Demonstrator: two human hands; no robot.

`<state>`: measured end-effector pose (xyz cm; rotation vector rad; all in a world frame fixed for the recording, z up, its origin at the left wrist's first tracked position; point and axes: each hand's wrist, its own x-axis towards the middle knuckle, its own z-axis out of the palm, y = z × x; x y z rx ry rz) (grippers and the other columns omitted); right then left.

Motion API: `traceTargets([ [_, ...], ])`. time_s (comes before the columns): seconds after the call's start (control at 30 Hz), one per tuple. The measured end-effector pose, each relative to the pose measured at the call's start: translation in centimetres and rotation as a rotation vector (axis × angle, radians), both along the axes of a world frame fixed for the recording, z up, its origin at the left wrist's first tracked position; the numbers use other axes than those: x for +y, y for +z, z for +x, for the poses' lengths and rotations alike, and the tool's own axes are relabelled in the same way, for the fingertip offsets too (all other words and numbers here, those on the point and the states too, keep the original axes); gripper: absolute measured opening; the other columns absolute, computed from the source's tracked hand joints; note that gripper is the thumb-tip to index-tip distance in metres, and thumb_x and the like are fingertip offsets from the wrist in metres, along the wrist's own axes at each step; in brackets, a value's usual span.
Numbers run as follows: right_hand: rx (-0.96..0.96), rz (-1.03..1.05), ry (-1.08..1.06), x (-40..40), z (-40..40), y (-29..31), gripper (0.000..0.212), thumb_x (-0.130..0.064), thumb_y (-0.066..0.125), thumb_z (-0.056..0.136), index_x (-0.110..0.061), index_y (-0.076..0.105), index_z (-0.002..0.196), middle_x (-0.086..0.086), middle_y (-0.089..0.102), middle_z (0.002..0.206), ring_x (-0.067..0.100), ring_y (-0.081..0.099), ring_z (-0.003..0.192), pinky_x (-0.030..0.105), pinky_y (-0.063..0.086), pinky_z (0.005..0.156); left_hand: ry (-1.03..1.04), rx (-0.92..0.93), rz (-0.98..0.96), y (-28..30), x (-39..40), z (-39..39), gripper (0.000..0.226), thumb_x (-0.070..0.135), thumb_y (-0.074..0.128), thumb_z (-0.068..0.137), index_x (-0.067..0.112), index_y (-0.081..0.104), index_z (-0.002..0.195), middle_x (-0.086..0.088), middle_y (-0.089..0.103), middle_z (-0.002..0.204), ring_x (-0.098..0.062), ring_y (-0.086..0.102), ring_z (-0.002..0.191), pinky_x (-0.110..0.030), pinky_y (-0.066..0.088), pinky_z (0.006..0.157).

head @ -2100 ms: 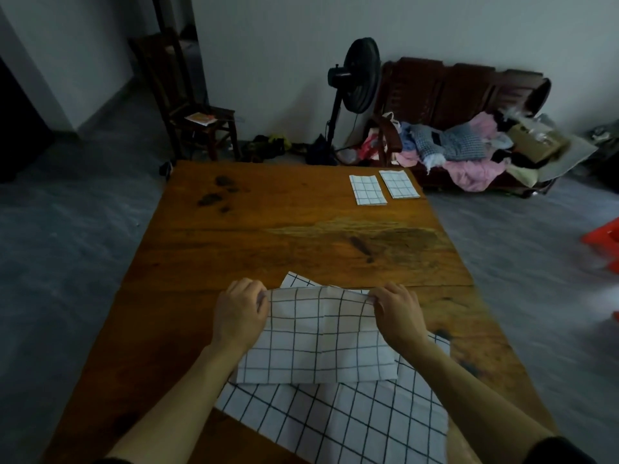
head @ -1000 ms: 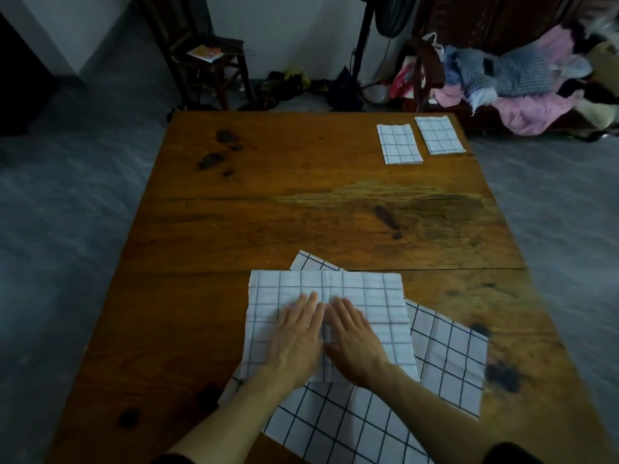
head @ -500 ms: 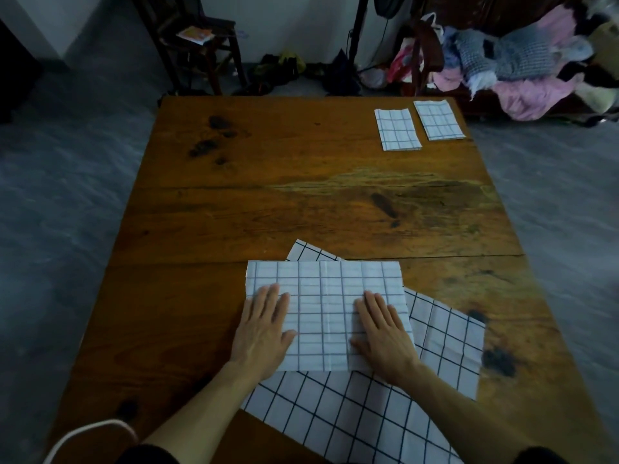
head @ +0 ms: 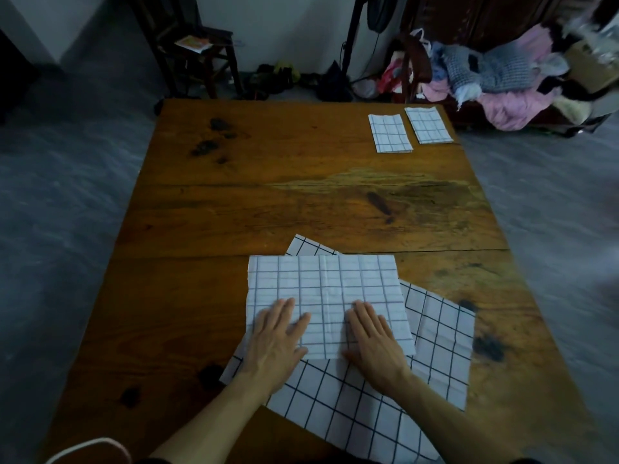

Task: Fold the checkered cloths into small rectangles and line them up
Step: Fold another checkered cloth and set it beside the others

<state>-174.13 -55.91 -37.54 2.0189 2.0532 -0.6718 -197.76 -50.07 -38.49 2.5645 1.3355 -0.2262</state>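
Both hands, left hand [head: 275, 333] and right hand [head: 372, 333], fingers flat on the half-folded cloth [head: 326, 289]; press outward evenly, keep edges square.

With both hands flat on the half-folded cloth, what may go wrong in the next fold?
1. The half-folded white checkered cloth lies on a larger unfolded checkered cloth; lifting an edge may drag or catch the lower one.
2. The left hand and right hand press only the near part, so the far edge may shift and the edges may misalign.

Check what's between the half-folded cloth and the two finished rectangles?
Head view: only bare wooden table between the half-folded cloth and the finished rectangles, with dark stains.
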Motion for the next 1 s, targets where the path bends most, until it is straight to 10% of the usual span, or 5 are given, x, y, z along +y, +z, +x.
traceTargets([
  [0.73, -0.054, 0.077, -0.207, -3.7, 6.5, 0.0, 0.095, -0.006, 0.07, 0.075, -0.023, 0.018, 0.152, 0.003, 0.009, 0.155, 0.028, 0.005, 0.149, 0.05, 0.024, 0.119, 0.122, 0.071, 0.001, 2.1, -1.6, -5.0, 0.062, 0.028, 0.054, 0.1, 0.025, 0.028, 0.155, -0.011, 0.014, 0.165, -0.03, 0.011, 0.152, -0.044, 0.02, 0.12],
  [1.0, 0.114, 0.23, -0.161, -3.4, 2.7, 1.0, 0.075, 0.005, 0.05, 0.088, -0.015, 0.02, 0.154, 0.007, 0.008, 0.164, 0.026, -0.003, 0.152, 0.037, 0.0, 0.121, 0.188, 0.136, -0.013, 4.3, -2.6, -3.8, 0.05, 0.022, 0.053, 0.099, 0.021, 0.04, 0.148, -0.003, 0.023, 0.162, -0.022, 0.012, 0.15, -0.04, 0.024, 0.12],
])
